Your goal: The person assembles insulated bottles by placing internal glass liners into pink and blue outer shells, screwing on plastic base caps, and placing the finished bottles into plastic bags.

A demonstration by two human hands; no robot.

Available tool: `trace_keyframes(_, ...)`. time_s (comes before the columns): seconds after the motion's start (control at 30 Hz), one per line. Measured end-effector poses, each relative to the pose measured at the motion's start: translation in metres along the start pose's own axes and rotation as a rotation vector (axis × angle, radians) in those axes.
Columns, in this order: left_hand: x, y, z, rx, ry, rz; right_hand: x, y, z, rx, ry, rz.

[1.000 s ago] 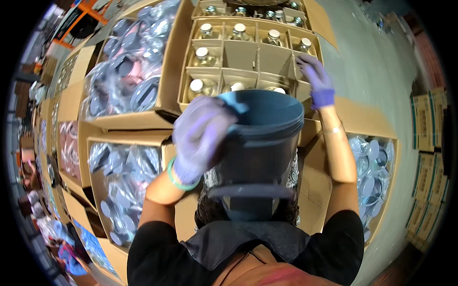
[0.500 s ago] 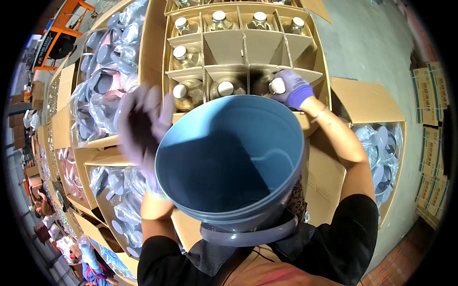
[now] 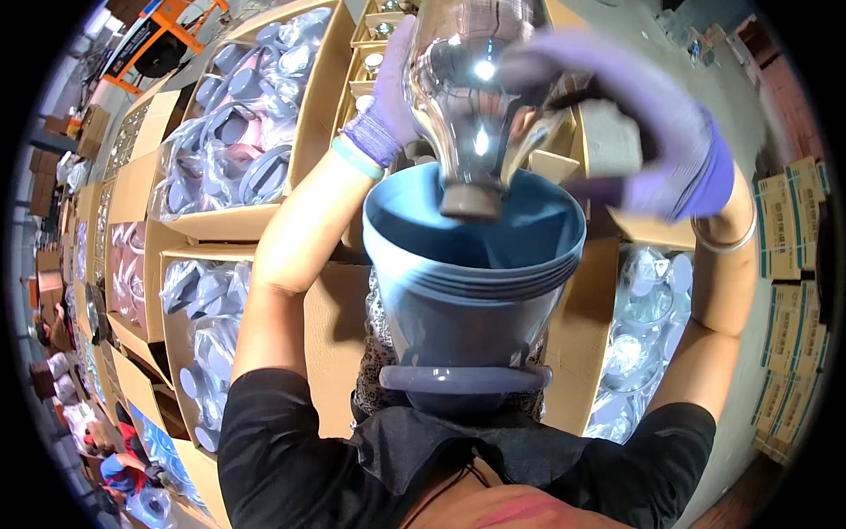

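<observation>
Over the bucket hung a bottle, whereas half a second earlier our right hand had been down in the partitioned carton; our left hand had shifted from the bucket's side to the bottle's left. We had the bottle's long axis running nearly straight away from our chest, base far, cap toward us across the bucket's mouth; whether the neck dipped inside, we could not tell. Our left palm lay against it and seemed to bear it, fingers mostly hidden; our right, blurred, was spread wide at its right flank, contact unclear. Largest around us were brown cardboard cartons, with crinkled clear film over grey-blue plastic parts. We saw smooth, tapering blue walls on the bucket, ridged beneath the rim; glossy, see-through, rounded shoulders on the bottle; knitted purple gloves; and a short, dull cylinder of a cap.
</observation>
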State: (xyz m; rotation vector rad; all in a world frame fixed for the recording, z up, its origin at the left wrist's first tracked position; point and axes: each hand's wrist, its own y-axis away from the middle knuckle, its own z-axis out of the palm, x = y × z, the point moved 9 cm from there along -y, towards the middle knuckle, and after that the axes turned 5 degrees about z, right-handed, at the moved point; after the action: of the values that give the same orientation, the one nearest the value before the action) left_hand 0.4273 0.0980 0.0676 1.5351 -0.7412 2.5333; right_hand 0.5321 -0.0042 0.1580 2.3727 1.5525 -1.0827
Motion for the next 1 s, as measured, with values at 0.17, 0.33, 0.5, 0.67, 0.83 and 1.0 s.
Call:
trace_keyframes(0.17, -0.009, 0.039, 0.008, -0.133, 0.751, -0.341, 0.054, 0.015, -0.082, 0.783, 0.022, 0.170)
trace_keyframes(0.33, -0.025, 0.092, -0.026, -0.323, -0.273, 0.152, 0.071, 0.009, -0.050, 0.447, -0.167, 0.280)
trace_keyframes(0.5, -0.032, 0.130, -0.017, -0.284, -0.190, 0.524, 0.057, 0.024, 0.052, -0.204, -0.153, 0.458)
trace_keyframes(0.67, 0.001, 0.177, -0.021, -0.147, -0.350, 0.308, 0.035, 0.008, 0.080, -0.376, -0.126, 0.577)
trace_keyframes(0.83, 0.078, 0.282, -0.129, 0.443, -0.975, 0.353, 0.024, -0.011, 0.100, -0.492, -0.073, 0.741)
trace_keyframes(1.0, 0.215, 0.499, -0.324, 1.369, -1.368, 0.186, 0.031, -0.025, 0.109, -0.496, 0.004, 0.691)
